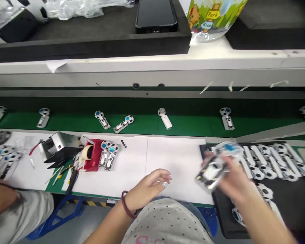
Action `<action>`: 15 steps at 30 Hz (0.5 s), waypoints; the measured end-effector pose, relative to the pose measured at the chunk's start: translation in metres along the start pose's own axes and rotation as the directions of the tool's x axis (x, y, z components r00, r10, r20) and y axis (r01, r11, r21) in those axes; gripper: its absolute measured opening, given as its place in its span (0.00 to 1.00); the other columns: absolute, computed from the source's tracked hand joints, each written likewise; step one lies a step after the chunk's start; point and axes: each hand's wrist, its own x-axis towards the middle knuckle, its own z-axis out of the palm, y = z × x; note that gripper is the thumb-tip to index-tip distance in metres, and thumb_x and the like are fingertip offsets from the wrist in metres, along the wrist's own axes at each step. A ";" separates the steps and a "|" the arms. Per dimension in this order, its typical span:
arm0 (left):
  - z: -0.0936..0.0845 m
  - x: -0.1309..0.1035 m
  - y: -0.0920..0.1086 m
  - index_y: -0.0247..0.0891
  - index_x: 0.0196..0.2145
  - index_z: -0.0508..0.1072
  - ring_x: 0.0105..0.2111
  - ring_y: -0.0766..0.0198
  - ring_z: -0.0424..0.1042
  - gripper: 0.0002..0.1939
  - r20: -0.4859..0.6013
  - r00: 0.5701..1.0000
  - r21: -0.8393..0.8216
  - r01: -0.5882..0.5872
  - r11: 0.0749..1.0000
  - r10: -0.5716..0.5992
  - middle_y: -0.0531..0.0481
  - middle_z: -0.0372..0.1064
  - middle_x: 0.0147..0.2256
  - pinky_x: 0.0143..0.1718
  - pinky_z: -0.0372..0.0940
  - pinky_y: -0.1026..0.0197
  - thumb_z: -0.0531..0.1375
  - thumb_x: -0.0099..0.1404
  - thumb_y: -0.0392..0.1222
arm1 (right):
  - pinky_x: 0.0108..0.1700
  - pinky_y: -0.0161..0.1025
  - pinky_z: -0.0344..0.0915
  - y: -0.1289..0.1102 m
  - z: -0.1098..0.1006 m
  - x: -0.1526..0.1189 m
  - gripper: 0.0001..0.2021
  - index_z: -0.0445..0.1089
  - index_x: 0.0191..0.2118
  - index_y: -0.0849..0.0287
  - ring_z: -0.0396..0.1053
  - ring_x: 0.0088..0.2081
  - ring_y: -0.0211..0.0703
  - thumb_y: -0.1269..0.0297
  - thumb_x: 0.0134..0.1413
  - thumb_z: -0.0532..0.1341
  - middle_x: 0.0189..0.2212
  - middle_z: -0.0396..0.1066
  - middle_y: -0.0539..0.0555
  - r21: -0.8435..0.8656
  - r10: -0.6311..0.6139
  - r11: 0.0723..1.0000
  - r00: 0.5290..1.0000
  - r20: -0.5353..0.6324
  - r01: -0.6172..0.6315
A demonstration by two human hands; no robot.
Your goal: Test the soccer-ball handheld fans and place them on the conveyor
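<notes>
My right hand (235,176) grips a white device with a football-patterned head (210,171), its body showing dark and shiny parts. Motion blurs it, and I cannot tell whether it is one piece or two together. It is held above the left edge of a black tray (295,200), where several similar football-headed devices (268,171) lie in rows. Over the white paper (174,162) near my body, my left hand (154,186) hovers with fingers loosely bent and apart, holding nothing. Two more football-headed devices (109,157) lie together left of the paper's middle.
A green conveyor belt (195,122) beyond the bench carries several spaced devices. Left of me are a red tape dispenser (98,154), pliers (64,171) and a metal-cased box (62,145). A co-worker's arm (2,195) is at far left. A shelf (117,64) spans above.
</notes>
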 end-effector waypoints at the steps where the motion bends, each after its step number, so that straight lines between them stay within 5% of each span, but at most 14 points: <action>1: -0.003 0.001 -0.001 0.38 0.47 0.63 0.48 0.55 0.65 0.20 -0.007 1.000 0.009 0.013 1.000 -0.013 0.40 0.64 0.47 0.51 0.57 0.49 0.55 0.60 0.51 | 0.34 0.40 0.68 0.014 -0.004 0.003 0.09 0.68 0.36 0.62 0.70 0.29 0.42 0.61 0.54 0.58 0.27 0.71 0.54 0.027 0.116 0.993 0.993 -0.031 -0.115; 4: -0.013 0.004 -0.002 0.40 0.48 0.63 0.49 0.56 0.64 0.18 -0.028 0.999 0.033 0.045 0.998 -0.044 0.42 0.64 0.48 0.52 0.56 0.51 0.54 0.62 0.50 | 0.28 0.38 0.67 0.056 -0.015 0.025 0.06 0.66 0.27 0.66 0.69 0.23 0.42 0.69 0.51 0.59 0.21 0.70 0.58 0.053 0.396 0.918 0.913 -0.103 -0.392; 6: -0.020 0.006 -0.002 0.41 0.48 0.63 0.49 0.57 0.64 0.18 -0.055 0.996 0.039 0.068 0.997 -0.066 0.43 0.64 0.48 0.52 0.56 0.52 0.53 0.63 0.50 | 0.29 0.37 0.68 0.059 -0.019 0.050 0.04 0.66 0.30 0.69 0.71 0.25 0.43 0.72 0.51 0.58 0.24 0.71 0.61 0.036 0.366 0.930 0.920 -0.141 -0.365; 10: -0.024 0.014 0.002 0.40 0.48 0.63 0.50 0.58 0.64 0.18 -0.140 0.985 0.062 0.113 0.992 -0.103 0.44 0.65 0.48 0.53 0.56 0.53 0.52 0.63 0.50 | 0.34 0.34 0.69 -0.011 -0.018 0.120 0.08 0.65 0.40 0.64 0.72 0.31 0.39 0.69 0.53 0.58 0.32 0.72 0.57 0.007 0.092 0.996 0.981 -0.170 -0.092; 13: -0.023 0.025 0.001 0.40 0.49 0.63 0.50 0.58 0.64 0.18 -0.141 0.986 0.085 0.102 0.991 -0.089 0.44 0.66 0.48 0.53 0.57 0.55 0.52 0.63 0.49 | 0.35 0.34 0.68 -0.068 -0.026 0.166 0.14 0.60 0.48 0.56 0.71 0.30 0.36 0.60 0.57 0.54 0.38 0.70 0.54 -0.052 -0.065 0.997 0.966 -0.251 0.054; 15: -0.029 0.039 -0.008 0.40 0.49 0.63 0.50 0.59 0.64 0.17 -0.129 0.990 0.121 0.073 0.990 -0.057 0.44 0.66 0.48 0.53 0.58 0.56 0.51 0.64 0.47 | 0.35 0.37 0.67 -0.077 -0.036 0.182 0.17 0.57 0.51 0.54 0.71 0.29 0.36 0.59 0.56 0.54 0.40 0.68 0.56 -0.117 -0.089 0.992 0.948 -0.307 0.055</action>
